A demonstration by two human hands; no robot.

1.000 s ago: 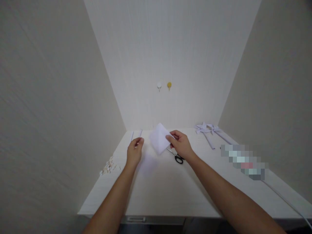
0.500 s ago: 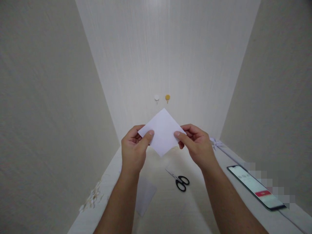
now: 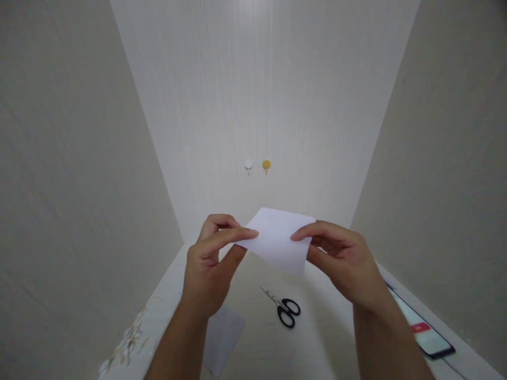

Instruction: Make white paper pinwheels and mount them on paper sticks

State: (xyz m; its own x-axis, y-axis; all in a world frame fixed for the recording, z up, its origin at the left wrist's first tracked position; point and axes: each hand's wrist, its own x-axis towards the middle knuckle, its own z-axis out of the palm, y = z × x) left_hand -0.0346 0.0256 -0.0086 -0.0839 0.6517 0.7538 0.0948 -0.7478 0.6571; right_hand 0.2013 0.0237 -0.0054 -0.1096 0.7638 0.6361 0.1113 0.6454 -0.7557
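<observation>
A small white sheet of paper (image 3: 277, 232) is held up above the table, its near part bending downward. My left hand (image 3: 216, 264) pinches its left corner, index finger on top and thumb below. On the right side, my right hand (image 3: 336, 253) grips the paper the same way, with the index fingertip on the upper face and the thumb underneath. Below the paper, scissors (image 3: 283, 309) with black handles lie on the table, blades pointing to the far left. Another piece of white paper (image 3: 224, 338) lies beside my left forearm, which partly hides it.
A phone (image 3: 425, 330) with a lit screen lies at the right, partly behind my right forearm. White and brownish scraps (image 3: 129, 338) line the left edge of the table (image 3: 265, 353). A white hook (image 3: 248, 164) and a yellow hook (image 3: 266, 164) are on the wall ahead.
The paper has turned and tipped from a diamond facing me to a flatter, bent pose. My thumbs have gone from on top to beneath it, and the index fingers now press the top.
</observation>
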